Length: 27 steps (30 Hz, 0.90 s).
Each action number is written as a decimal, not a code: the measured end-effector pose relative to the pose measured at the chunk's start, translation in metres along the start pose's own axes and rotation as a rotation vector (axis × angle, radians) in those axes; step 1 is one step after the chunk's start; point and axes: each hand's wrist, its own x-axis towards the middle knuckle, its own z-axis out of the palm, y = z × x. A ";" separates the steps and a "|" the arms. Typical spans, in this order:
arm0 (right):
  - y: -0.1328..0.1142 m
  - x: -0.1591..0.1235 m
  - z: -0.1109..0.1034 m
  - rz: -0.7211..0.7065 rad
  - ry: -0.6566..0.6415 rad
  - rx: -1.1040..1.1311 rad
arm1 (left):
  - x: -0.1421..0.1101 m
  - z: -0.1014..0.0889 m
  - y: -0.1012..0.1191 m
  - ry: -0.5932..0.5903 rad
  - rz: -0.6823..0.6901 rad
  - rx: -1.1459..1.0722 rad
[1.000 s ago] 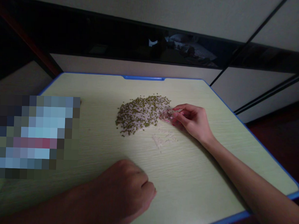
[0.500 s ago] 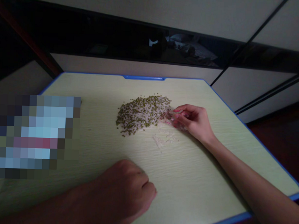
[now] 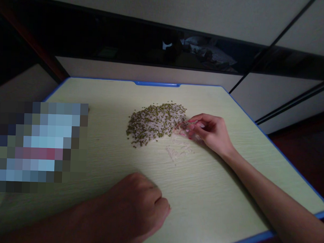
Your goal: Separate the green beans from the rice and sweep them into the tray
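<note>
A mixed heap of green beans, which look like mung beans, and pale rice-like grains lies in the middle of the table. My right hand is at the heap's right edge, thumb and fingers pinched on a small clear plastic piece with red marks. Its full shape is partly hidden by the fingers. A thin scatter of pale grains lies just in front of it. Nearer to me, my left hand rests as a closed fist, back up. The inside of that fist is hidden.
The pale table has a blue rim with a blue handle at the far side. A blurred-out, pixelated bluish object is at the left. Behind the table stands a light cabinet with a dark glossy band.
The plastic piece and the right fingers have shifted very slightly at the heap's edge. My left fist stays in place, and the view has moved a little.
</note>
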 end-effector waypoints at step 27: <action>0.003 0.001 0.001 -0.058 -0.020 -0.003 | 0.001 0.001 0.000 0.009 -0.014 0.022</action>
